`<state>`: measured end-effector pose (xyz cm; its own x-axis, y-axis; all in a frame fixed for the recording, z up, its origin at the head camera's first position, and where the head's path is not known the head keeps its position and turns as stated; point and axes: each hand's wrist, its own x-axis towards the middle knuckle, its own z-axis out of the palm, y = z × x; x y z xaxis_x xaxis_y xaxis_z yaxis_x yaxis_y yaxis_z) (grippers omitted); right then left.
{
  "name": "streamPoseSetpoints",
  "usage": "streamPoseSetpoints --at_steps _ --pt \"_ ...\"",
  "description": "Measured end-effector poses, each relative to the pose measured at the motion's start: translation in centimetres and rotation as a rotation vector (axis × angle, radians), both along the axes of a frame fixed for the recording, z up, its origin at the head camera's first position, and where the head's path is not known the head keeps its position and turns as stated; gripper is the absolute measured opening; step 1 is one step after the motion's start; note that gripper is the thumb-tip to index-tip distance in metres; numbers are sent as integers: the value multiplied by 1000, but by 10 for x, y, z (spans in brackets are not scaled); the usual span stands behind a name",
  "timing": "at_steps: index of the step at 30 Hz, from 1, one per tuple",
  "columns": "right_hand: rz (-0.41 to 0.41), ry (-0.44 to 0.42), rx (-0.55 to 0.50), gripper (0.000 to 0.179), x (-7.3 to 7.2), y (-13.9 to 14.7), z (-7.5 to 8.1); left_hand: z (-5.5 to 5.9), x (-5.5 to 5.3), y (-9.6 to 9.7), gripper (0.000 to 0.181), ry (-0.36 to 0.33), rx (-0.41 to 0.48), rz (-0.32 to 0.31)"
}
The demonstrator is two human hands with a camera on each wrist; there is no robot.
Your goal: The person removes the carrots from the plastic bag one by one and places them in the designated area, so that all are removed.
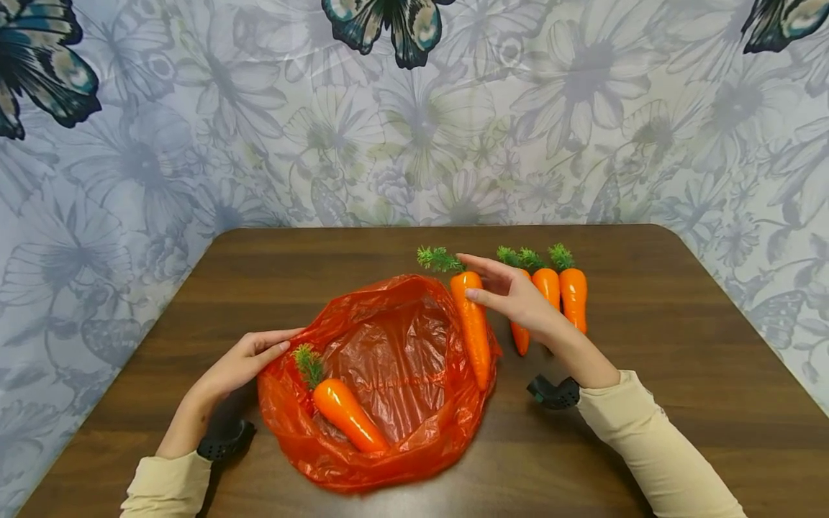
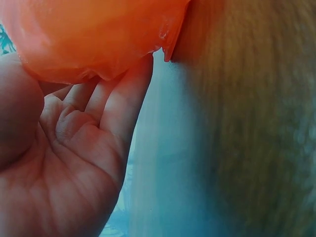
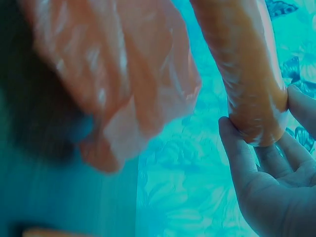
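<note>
A red plastic bag (image 1: 395, 471) lies on the table with its wide mouth spread upward. Its left rim is held by my left hand (image 1: 242, 363); in the left wrist view the fingers of that hand (image 2: 74, 148) reach behind the red film. Inside the bag, at the near left, rests an orange carrot (image 1: 350, 416) with a green top. My right hand (image 1: 518, 295) grips another carrot (image 1: 476, 331) near its leafy end, over the bag's right rim, tip pointing down. In the right wrist view, thumb and fingers surround the thick end of this carrot (image 3: 252, 74).
Three more carrots with green tops lie side by side right of the bag, the outermost carrot (image 1: 573, 298) farthest right. The brown wooden table (image 1: 680, 345) ends at a wall covering (image 1: 518, 144) with flowers and butterflies. Black devices sit at both wrists.
</note>
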<state>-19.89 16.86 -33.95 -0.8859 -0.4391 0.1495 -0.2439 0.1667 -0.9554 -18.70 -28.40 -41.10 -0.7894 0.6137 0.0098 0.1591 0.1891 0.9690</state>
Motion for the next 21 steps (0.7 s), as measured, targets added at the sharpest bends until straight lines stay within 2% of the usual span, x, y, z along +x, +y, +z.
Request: streamPoseSetpoints --at_steps 14,21 --pt "-81 12 46 55 3 41 -3 1 0 -1 39 -22 13 -10" --pt "-155 35 43 54 7 68 0 0 0 -1 40 -1 -16 13"
